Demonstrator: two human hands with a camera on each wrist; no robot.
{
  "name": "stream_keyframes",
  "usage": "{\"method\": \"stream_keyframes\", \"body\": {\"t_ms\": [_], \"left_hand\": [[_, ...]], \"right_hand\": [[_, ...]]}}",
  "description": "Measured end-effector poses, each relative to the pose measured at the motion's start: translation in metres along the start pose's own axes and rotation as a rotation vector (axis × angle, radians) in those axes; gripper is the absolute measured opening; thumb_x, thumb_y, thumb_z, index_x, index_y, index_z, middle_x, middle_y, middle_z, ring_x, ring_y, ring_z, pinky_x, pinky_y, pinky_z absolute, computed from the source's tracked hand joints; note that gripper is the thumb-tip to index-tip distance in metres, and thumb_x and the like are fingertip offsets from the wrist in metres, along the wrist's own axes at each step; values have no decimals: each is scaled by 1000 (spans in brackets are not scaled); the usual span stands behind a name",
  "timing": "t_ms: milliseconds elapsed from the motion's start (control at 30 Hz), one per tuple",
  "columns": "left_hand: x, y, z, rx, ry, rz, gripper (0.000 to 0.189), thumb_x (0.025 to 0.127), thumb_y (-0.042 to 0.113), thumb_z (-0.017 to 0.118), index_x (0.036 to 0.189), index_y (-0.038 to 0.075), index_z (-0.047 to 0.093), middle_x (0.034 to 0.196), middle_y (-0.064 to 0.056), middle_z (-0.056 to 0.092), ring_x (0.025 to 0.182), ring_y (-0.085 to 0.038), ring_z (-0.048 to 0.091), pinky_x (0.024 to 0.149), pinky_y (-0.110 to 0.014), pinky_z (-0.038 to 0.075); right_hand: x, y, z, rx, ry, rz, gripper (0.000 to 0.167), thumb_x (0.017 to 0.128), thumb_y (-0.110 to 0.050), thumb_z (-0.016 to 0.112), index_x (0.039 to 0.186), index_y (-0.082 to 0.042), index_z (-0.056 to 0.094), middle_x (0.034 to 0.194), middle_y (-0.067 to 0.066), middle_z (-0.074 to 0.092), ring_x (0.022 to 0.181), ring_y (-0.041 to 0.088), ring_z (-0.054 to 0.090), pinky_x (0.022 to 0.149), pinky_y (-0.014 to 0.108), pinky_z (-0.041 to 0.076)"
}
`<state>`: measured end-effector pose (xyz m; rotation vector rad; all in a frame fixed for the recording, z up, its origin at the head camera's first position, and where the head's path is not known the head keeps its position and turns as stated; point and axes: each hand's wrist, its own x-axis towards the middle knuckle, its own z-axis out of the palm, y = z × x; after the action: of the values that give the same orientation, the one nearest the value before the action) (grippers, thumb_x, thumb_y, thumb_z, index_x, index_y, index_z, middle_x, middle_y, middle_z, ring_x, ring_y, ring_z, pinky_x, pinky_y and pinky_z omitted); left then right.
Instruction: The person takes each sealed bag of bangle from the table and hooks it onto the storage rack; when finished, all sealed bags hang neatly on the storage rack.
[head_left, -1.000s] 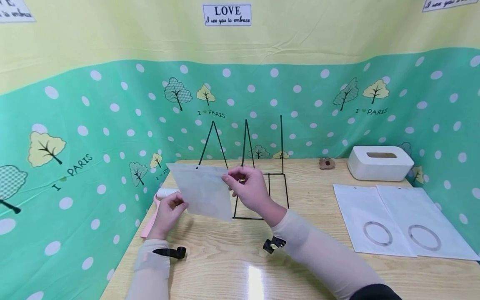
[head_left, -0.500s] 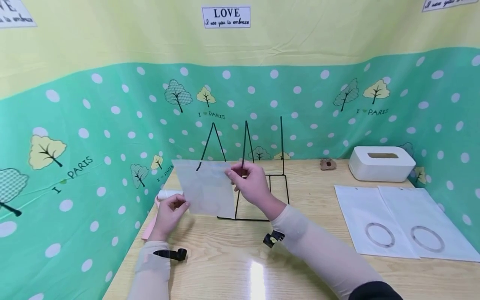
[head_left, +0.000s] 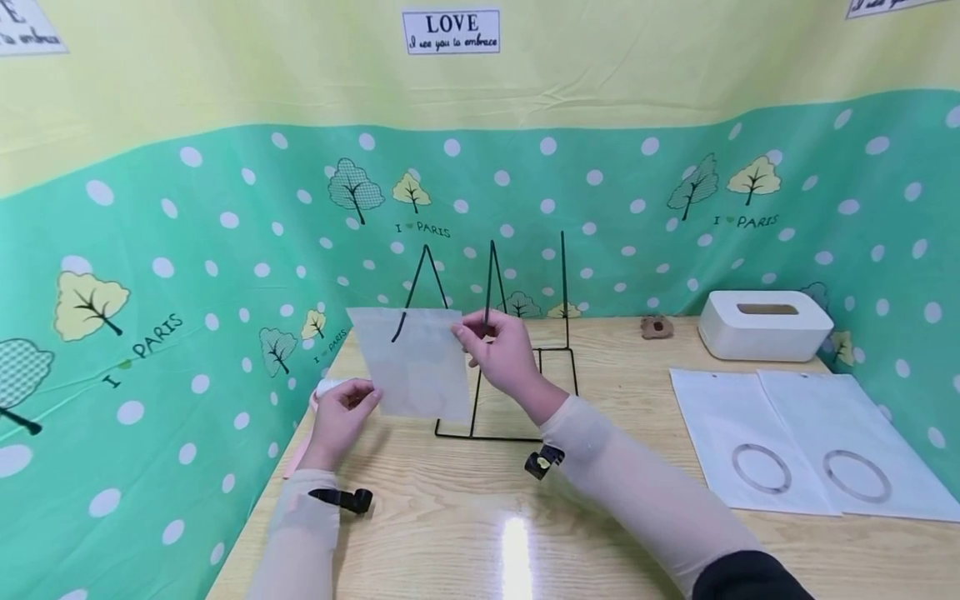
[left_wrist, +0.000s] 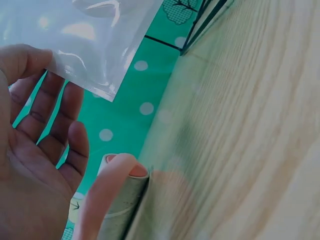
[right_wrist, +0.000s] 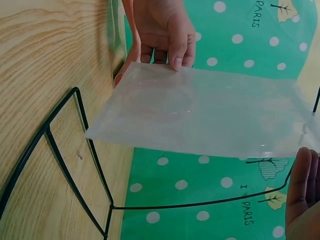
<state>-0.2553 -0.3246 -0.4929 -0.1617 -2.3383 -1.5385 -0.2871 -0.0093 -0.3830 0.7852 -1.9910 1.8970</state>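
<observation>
A translucent plastic bag hangs level between my two hands above the table. At its lower left edge, my left hand pinches it between thumb and fingertips. My right hand grips the upper right edge. Behind stands a black wire rack with upright bent prongs. The hooked tip of its left prong overlaps the bag's upper part in the head view. In the left wrist view the bag looks glossy, with the thumb on its edge. The right wrist view shows the bag stretched flat.
Two white bags printed with grey rings lie overlapping at the right. A white tissue box stands behind them, with a small brown bear-shaped item to its left. Beside my left hand are a pale roll and a pink strip.
Both hands have raised the bag slightly and moved it a little right. The left prong's tip now shows against the bag, below its top edge.
</observation>
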Motion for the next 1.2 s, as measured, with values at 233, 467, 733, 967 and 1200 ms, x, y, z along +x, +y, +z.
{"method": "stream_keyframes", "body": {"t_ms": [233,467,733,967,1200], "left_hand": [[11,-2,2,1,-14,0,19,99,12,75,110,-4,73,100,-17,72,83,-10,63,72,-20,50],[17,30,5,52,-29,-25,20,102,14,71,113,-3,73,100,-20,72,84,-16,64,70,-23,51],[38,2,12,43,28,-66,28,101,35,72,113,10,74,99,-10,72,88,-21,63,69,-25,50],[49,5,16,63,40,-101,26,103,31,70,116,9,73,103,-11,71,93,-23,62,72,-27,50],[59,9,20,54,54,-140,30,103,34,69,120,9,72,109,-11,72,101,-24,62,80,-30,51]], "right_hand": [[9,4,0,-8,13,29,15,99,-21,77,99,-6,75,83,8,68,70,30,67,56,43,61],[18,11,-1,-14,35,66,17,100,-25,75,101,-8,74,89,9,68,73,30,68,57,40,61],[32,18,-2,3,70,74,17,100,-23,75,102,-7,75,89,9,68,74,26,68,59,39,61],[41,23,-2,-10,92,67,15,100,-21,74,102,-6,76,88,10,68,73,26,69,61,37,61],[49,26,-3,-23,122,117,16,100,-24,75,103,-8,76,88,11,68,68,27,70,63,39,61]]}}
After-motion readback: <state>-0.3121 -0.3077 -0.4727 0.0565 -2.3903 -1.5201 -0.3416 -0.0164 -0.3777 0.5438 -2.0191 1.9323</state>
